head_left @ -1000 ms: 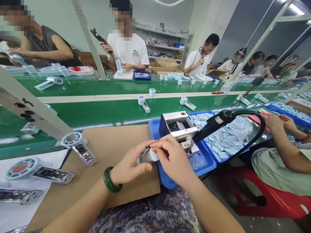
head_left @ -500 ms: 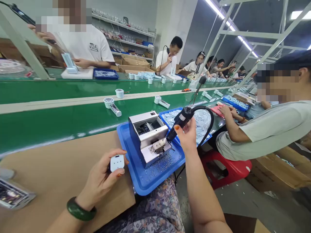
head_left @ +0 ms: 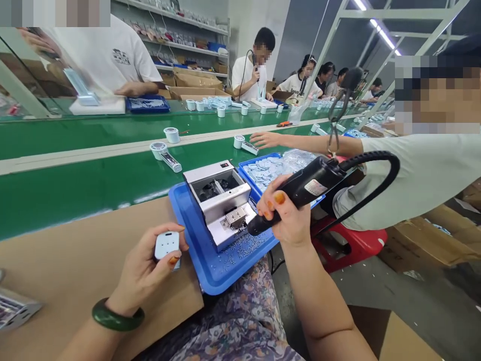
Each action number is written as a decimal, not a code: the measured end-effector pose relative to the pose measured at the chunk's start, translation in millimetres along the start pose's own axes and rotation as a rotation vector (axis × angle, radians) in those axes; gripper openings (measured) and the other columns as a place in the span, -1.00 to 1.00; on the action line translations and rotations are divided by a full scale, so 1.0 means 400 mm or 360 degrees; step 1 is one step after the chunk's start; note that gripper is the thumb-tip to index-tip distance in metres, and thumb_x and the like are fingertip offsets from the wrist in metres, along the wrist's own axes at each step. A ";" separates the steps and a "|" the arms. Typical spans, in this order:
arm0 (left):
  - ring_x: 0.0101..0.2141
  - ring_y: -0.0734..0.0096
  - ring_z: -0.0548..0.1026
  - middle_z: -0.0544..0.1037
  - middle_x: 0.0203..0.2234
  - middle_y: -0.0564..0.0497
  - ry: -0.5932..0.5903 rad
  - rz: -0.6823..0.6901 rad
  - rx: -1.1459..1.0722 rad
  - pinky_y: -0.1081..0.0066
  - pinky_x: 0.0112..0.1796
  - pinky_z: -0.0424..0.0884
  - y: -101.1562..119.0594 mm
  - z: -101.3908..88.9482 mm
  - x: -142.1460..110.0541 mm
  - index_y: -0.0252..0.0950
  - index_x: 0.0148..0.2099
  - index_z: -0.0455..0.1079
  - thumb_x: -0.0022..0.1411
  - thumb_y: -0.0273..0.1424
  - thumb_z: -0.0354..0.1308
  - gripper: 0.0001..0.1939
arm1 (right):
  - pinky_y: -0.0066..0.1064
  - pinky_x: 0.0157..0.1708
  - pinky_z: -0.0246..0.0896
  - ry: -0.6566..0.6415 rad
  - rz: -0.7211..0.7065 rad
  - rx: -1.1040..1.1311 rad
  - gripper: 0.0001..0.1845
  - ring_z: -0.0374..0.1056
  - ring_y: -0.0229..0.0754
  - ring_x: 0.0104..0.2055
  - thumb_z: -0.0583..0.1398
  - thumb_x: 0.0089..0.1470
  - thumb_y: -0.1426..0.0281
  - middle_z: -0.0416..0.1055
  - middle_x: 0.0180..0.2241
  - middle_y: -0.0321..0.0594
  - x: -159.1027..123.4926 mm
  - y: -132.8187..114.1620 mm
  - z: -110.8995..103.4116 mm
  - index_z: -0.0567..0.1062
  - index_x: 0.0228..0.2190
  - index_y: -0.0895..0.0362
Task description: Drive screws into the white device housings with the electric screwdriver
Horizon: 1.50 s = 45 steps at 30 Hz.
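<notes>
My left hand (head_left: 145,268) is closed round a small light-blue plastic piece (head_left: 167,244), with its face of small holes turned up. My right hand (head_left: 291,215) wraps round a black electric screwdriver (head_left: 300,188), whose cable loops off to the right and which hangs from a metal hook. Its nose points down and left, close to the front of a metal screw feeder (head_left: 218,200); whether it touches cannot be seen. The feeder stands in a blue tray (head_left: 210,283) with many small loose screws (head_left: 233,255) scattered in front.
Behind the feeder lies a blue bin of light-blue parts (head_left: 263,168). The green conveyor belt (head_left: 93,188) carries round-headed units (head_left: 165,155). Cardboard (head_left: 93,260) covers my bench, with a metallic unit (head_left: 17,308) at left. A co-worker's arm (head_left: 319,143) reaches across from the right.
My right hand has drawn the screwdriver nearer to me and wrapped more fully round it. The co-worker on the right has stretched an arm over the belt. My left hand keeps its piece.
</notes>
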State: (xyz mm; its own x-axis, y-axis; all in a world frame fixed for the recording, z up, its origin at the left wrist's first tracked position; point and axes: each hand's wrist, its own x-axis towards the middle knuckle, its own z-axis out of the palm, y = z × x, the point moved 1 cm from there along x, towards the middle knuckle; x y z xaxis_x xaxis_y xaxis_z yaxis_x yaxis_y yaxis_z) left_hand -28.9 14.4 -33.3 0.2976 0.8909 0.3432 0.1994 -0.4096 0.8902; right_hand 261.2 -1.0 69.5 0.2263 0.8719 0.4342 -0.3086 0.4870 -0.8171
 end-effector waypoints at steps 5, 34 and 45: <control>-0.33 0.21 0.60 0.59 -0.33 0.03 0.0035 0.0142 -0.0027 0.29 -0.30 0.60 0.011 0.007 -0.004 -0.10 0.10 0.38 0.47 -0.03 0.20 -0.66 | -0.40 -0.56 0.22 -0.0014 -0.0069 -0.0109 -0.61 0.22 -0.34 -0.61 0.47 0.11 0.05 0.27 -0.59 -0.49 0.002 0.018 0.064 0.47 -0.31 0.00; -0.39 0.33 0.52 0.51 -0.31 0.04 -0.0133 0.0456 0.0236 0.41 -0.36 0.48 0.031 0.022 0.000 -0.15 0.16 0.37 0.55 -0.26 0.07 -0.77 | -0.44 -0.58 0.21 0.0058 -0.0147 -0.0231 -0.66 0.20 -0.36 -0.62 0.44 0.14 0.16 0.28 -0.61 -0.47 0.002 0.016 0.066 0.46 -0.37 0.08; -0.44 0.38 0.51 0.51 -0.35 0.07 -0.0047 0.0494 0.0254 0.44 -0.40 0.48 0.051 0.029 0.007 -0.15 0.11 0.38 0.53 -0.28 0.08 -0.81 | -0.42 -0.55 0.22 0.0087 -0.0030 -0.0304 -0.76 0.21 -0.37 -0.63 0.42 0.06 0.35 0.28 -0.64 -0.50 0.012 0.033 0.088 0.45 -0.42 0.08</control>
State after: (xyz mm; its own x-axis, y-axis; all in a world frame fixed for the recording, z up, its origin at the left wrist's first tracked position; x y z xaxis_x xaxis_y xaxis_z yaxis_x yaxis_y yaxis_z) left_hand -13.1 6.2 -17.5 0.3933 0.7137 0.5795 0.2376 -0.6878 0.6859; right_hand 225.6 11.4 74.3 0.2818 0.8562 0.4330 -0.1242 0.4801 -0.8684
